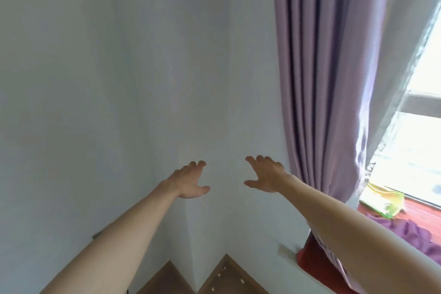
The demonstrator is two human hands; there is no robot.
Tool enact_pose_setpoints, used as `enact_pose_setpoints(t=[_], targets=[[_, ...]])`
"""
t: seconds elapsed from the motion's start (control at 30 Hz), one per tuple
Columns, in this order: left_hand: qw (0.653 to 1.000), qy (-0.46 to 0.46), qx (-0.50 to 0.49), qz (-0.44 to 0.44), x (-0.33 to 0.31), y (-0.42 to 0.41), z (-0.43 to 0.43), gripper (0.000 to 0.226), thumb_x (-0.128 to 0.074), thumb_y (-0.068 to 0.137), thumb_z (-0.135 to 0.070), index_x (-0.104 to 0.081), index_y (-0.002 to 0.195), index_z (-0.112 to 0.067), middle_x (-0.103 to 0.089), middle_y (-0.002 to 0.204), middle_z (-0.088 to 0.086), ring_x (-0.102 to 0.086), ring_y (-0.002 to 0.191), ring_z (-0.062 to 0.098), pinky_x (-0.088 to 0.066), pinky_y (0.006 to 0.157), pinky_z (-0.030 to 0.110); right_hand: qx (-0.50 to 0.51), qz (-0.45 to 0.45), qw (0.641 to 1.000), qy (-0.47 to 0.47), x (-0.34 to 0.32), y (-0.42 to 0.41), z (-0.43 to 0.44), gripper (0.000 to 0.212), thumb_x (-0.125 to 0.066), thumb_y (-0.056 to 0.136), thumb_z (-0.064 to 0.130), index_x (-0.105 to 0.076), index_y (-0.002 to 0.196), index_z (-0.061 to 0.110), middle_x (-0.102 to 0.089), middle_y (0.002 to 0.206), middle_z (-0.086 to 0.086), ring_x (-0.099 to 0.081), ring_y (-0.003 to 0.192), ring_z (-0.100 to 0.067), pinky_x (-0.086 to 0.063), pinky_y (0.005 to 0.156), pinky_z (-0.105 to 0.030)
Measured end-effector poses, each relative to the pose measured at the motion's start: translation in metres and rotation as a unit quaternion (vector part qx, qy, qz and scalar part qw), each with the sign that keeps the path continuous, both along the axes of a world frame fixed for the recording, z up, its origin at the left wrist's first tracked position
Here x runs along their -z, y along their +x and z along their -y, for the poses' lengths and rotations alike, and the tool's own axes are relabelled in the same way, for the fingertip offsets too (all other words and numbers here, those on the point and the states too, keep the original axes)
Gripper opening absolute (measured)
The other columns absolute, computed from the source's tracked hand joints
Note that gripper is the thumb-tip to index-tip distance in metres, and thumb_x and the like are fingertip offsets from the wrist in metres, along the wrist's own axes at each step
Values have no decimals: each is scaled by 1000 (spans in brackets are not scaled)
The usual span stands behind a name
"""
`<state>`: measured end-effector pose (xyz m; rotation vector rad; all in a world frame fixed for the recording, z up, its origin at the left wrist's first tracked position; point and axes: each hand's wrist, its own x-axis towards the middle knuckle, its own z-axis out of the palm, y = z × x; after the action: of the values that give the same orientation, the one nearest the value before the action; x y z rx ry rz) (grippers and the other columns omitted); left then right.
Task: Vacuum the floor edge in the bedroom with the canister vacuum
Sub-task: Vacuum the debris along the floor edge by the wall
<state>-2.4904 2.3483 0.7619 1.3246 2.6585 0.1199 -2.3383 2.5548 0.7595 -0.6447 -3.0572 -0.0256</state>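
Both of my arms reach forward toward a protruding corner of a pale wall. My left hand (189, 180) is open with fingers spread and holds nothing. My right hand (265, 175) is likewise open and empty, a short gap to the right of the left one. Brown wooden floor (224, 279) shows at the foot of the wall on both sides of the corner, with small pale specks on the right strip. No canister vacuum, hose or wand is in view.
A lilac curtain (317, 79) hangs at the right beside a bright window (420, 126). On the red window ledge (415, 210) lie a yellow-green packet (381, 200) and purple cloth (410, 231). A red object (310, 258) sits under my right forearm.
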Motion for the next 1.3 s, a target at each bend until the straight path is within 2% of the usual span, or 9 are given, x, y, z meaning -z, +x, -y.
enact_pose_setpoints(t=[0.23, 0.43, 0.5, 0.6, 0.7, 0.93, 1.03, 1.13, 1.3], targets=[[991, 6, 135, -10, -16, 73, -104, 83, -57, 90, -52, -17, 155, -19, -39, 148, 10, -45, 133, 31, -39, 108, 43, 114, -38, 993, -24, -15, 115, -61, 81, -63, 88, 54, -27, 151, 19, -50, 138, -8, -50, 127, -32, -50, 93, -44], [967, 2, 255, -5, -19, 135, -173, 88, -57, 92, -51, -11, 158, -16, -32, 156, 11, -41, 138, 30, -36, 112, 41, 191, -32, 981, -10, -20, 190, -83, 67, -63, 88, 55, -38, 138, 18, -58, 115, -12, -58, 110, -34, -53, 81, -42], [955, 13, 296, 4, -20, 152, -191, 87, -61, 91, -50, -16, 157, -14, -29, 159, 11, -36, 142, 28, -35, 114, 39, 219, -38, 975, -9, -20, 212, -88, 66, -64, 87, 54, -40, 137, 18, -57, 117, -12, -59, 111, -34, -53, 84, -42], [936, 35, 350, 3, -19, 176, -216, 75, -65, 88, -48, -33, 144, -11, -43, 146, 12, -46, 134, 28, -41, 108, 38, 256, -46, 966, -11, -22, 242, -91, 66, -64, 88, 50, -38, 139, 18, -55, 118, -12, -56, 111, -33, -48, 80, -40], [914, 32, 403, -1, -21, 198, -235, 81, -64, 89, -48, -28, 151, -9, -40, 153, 13, -41, 139, 28, -37, 113, 37, 299, -53, 953, -8, -25, 271, -91, 72, -65, 89, 52, -34, 147, 21, -56, 124, -12, -55, 112, -32, -50, 82, -41], [864, 36, 503, 16, -20, 239, -263, 78, -62, 84, -55, -29, 142, -14, -58, 130, 13, -60, 114, 31, -51, 96, 44, 432, -46, 901, -1, -34, 331, -63, 76, -64, 90, 52, -28, 151, 21, -48, 143, -12, -53, 122, -32, -50, 86, -42], [817, 35, 576, -7, -17, 269, -266, 79, -64, 87, -51, -23, 149, -22, -54, 129, 10, -60, 109, 29, -53, 94, 46, 490, -40, 871, 3, -31, 365, -38, 77, -65, 90, 51, -28, 151, 22, -46, 145, -13, -47, 130, -32, -48, 97, -48], [769, 42, 638, 7, -14, 312, -264, 83, -66, 90, -47, -20, 153, -18, -54, 124, 10, -59, 98, 23, -57, 88, 41, 544, -32, 839, -1, -26, 399, -7, 74, -64, 90, 52, -31, 149, 21, -48, 140, -13, -49, 128, -33, -47, 97, -46], [721, 34, 692, 5, -6, 394, -256, 81, -60, 93, -46, -17, 155, -18, -47, 138, 13, -57, 113, 28, -53, 90, 40, 625, -17, 780, -10, -14, 468, 51, 74, -64, 87, 56, -34, 146, 22, -49, 136, -13, -49, 126, -34, -47, 100, -46]])
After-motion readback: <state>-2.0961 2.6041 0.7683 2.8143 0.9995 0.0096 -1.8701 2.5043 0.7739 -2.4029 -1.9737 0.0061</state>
